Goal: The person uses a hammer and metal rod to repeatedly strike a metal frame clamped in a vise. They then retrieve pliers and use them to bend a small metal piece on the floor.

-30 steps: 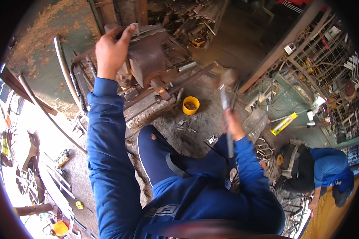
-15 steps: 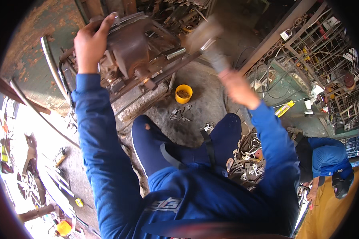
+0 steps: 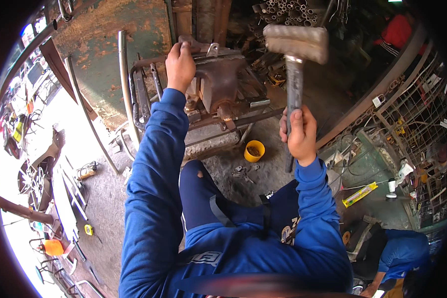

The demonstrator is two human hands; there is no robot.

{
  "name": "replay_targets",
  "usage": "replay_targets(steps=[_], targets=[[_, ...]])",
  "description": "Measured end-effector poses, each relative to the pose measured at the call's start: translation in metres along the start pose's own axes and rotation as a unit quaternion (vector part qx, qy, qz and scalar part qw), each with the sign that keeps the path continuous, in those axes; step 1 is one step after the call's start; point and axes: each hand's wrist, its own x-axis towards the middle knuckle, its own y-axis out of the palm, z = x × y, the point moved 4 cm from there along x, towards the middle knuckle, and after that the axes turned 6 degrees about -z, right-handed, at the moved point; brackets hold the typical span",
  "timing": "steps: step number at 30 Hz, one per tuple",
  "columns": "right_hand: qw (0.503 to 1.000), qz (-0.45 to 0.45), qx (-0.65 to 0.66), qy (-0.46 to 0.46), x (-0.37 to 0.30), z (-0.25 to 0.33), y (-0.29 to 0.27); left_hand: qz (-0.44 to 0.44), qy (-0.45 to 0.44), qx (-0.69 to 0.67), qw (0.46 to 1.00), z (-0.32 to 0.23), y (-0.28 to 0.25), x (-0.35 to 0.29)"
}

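My right hand (image 3: 302,133) is wrapped round the dark handle of a heavy hammer (image 3: 295,44). It holds the hammer raised, its worn, blocky head above the hand and to the right of a rusty bench vise (image 3: 217,82). At the vise's left end, my left hand (image 3: 180,66) is closed, thumb up, against the rusty metal there; what its fingers grip is hidden. A small shiny metal bracket (image 3: 213,49) stands up on top of the vise, just right of that hand.
Below the vise are a yellow cup (image 3: 254,151) with small bits inside and several metal pieces (image 3: 244,172) on the floor. Wire mesh racks (image 3: 427,134) line the right. Another person (image 3: 400,251) bends at the lower right. Pipes (image 3: 288,12) are stacked at the back.
The hammer, blurred and tilted over the vise's right side before, now stands upright farther right. My left hand stays at the vise. The whole view has shifted, with the vise now lower and farther right.
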Motion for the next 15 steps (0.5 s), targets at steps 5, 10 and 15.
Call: replay_targets(steps=[5, 10, 15], targets=[[0.98, -0.065, -0.012, -0.188, -0.014, 0.017, 0.018, -0.073, 0.024, 0.056, 0.995, 0.008, -0.003, 0.002], [0.977, -0.102, -0.035, -0.186, -0.034, -0.004, 0.002, -0.094, 0.058, 0.1, 0.989, -0.012, -0.014, -0.012], [0.984, -0.14, -0.056, -0.092, -0.078, -0.046, -0.043, 0.067, -0.08, 0.071, 0.992, -0.016, -0.031, -0.135]])
